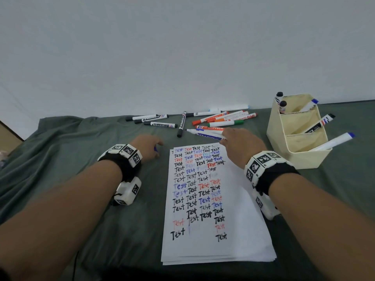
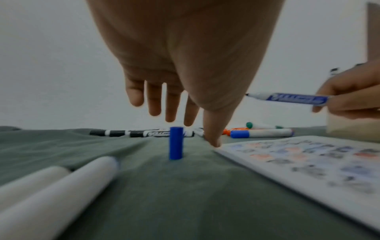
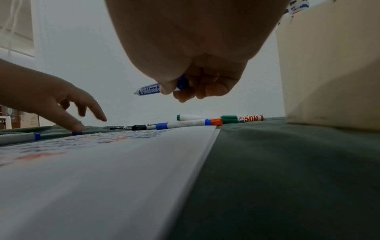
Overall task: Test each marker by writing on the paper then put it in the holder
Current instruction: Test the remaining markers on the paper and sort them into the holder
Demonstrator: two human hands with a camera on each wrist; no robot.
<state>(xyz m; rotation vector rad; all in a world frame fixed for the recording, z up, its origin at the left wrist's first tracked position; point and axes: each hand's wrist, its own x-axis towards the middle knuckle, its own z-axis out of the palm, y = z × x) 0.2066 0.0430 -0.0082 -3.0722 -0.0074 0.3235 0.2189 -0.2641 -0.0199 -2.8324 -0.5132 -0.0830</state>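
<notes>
Forearms hide both hands' palms: right hand (image 1: pixel 240 146) grips uncapped blue marker (image 2: pixel 287 98), left hand (image 1: pixel 147 146) fingers loose.

In the left wrist view the paper (image 2: pixel 308 162) is blurred, its writing unreadable, and its right part runs off the picture's edge. Two white tubes (image 2: pixel 51 186) at the lower left are cut off. In the right wrist view the right hand (image 3: pixel 195 78) hides most of the blue marker (image 3: pixel 149 89), and the holder (image 3: pixel 329 73) is cropped.
</notes>
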